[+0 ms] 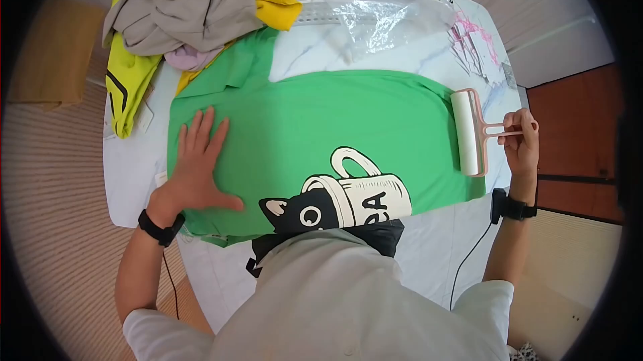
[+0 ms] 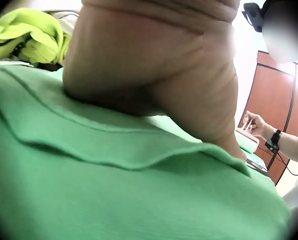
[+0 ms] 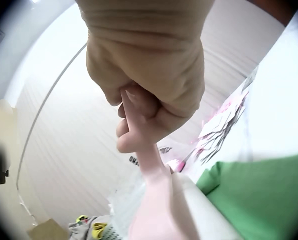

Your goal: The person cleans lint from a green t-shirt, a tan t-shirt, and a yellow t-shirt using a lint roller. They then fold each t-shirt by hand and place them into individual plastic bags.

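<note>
My left hand (image 1: 195, 172) is over on the left of the frame, fingers fanned out and nearly straight, resting on the green shirt (image 1: 288, 116) and not gripping anything. My right hand (image 1: 522, 143), far right, has its fingers curled tight round the pink handle (image 1: 495, 130) of the roller (image 1: 465, 133). The shirt takes up the middle of the frame on the table (image 1: 127, 173), long way left to right, cat-and-mug print (image 1: 378, 197) at the lower middle. Here's the bit that matters imo: the roller's white barrel runs up-down in the frame, so crosswise to the shirt's long axis, and it overlaps the shirt's right edge. From my right fingers, the barrel and then basically all the cloth lie to the left, so that hand's nearer the right end and the left hand has the other. Can't tell if the barrel's actually pressing on the fabric. Clothes pile (image 1: 194, 13) is upper left, plastic bag (image 1: 382, 23) top, tags (image 1: 474, 46) upper right.
</note>
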Motion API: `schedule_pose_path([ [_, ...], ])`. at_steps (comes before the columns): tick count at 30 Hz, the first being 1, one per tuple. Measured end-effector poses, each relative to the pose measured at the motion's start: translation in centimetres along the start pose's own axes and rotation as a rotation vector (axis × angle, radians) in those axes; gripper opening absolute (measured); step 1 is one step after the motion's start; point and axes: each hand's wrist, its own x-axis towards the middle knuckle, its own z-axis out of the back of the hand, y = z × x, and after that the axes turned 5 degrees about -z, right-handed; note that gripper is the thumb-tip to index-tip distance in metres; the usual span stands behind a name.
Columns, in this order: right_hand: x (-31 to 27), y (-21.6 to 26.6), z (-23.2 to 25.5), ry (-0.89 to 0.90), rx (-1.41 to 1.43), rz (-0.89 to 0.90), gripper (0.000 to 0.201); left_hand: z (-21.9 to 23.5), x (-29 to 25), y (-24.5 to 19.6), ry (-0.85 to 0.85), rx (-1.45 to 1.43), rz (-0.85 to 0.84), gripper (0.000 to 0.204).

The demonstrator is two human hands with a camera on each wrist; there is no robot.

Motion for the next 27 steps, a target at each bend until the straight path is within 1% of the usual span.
schedule_pose_path([
  [1, -0.5, 0.2, -1.3, -0.007, -0.01, 0.03, 0.03, 0.1, 0.1, 0.3, 0.0, 0.002, -0.001, 0.156],
  [4, -1.7, 0.1, -4.2, 0.072, 0.104, 0.006, 0.032, 0.8, 0.6, 0.6, 0.009, 0.004, -0.014, 0.155],
  [5, -2.1, -0.4, -5.5, 0.073, 0.103, -0.036, 0.033, 1.0, 0.8, 0.7, 0.013, 0.004, -0.017, 0.154],
  [6, -2.2, -1.4, -6.2, 0.112, 0.114, -0.049, 0.033, 1.3, 1.1, 0.9, 0.017, 0.004, -0.019, 0.153],
  [8, -2.1, -1.7, -7.8, 0.101, 0.049, -0.098, 0.031, 2.2, 1.8, 1.3, 0.025, 0.004, -0.022, 0.151],
  [11, 0.1, -0.6, -6.8, 0.096, -0.058, -0.087, 0.029, 3.2, 2.8, 2.5, 0.037, 0.004, -0.03, 0.149],
  [13, 2.3, 0.3, -3.8, 0.04, -0.11, -0.068, 0.028, 3.9, 3.8, 3.4, 0.043, 0.005, -0.033, 0.148],
  [15, 3.4, 0.3, -2.7, -0.013, -0.174, 0.031, 0.028, 3.4, 5.4, 4.7, 0.033, 0.017, -0.016, 0.15],
  [18, 4.6, 0.4, -1.6, -0.101, -0.238, 0.104, 0.028, 3.3, 7.1, 5.7, 0.036, -0.013, -0.004, 0.15],
  [19, 4.5, 0.9, -2.1, -0.122, -0.281, 0.103, 0.029, 3.4, 7.3, 5.6, 0.044, -0.034, -0.004, 0.149],
  [22, 3.6, 2.3, -6.1, -0.183, -0.384, 0.146, 0.031, 3.2, 7.3, 5.8, 0.017, -0.007, -0.019, 0.146],
  [24, 1.4, 3.4, -10.2, -0.212, -0.43, 0.193, 0.032, 2.3, 6.5, 5.1, -0.078, 0.085, -0.045, 0.144],
  [25, 0.5, 3.6, -11.7, -0.176, -0.363, 0.208, 0.032, 1.8, 5.8, 4.3, -0.117, 0.132, -0.059, 0.144],
  [26, -0.9, 4.1, -14.3, -0.146, -0.335, 0.228, 0.031, 1.9, 5.0, 3.1, -0.099, 0.121, -0.093, 0.143],
  [27, -1.9, 3.9, -16.1, -0.038, -0.279, 0.256, 0.03, 2.1, 4.1, 1.4, -0.079, 0.11, -0.133, 0.142],
])
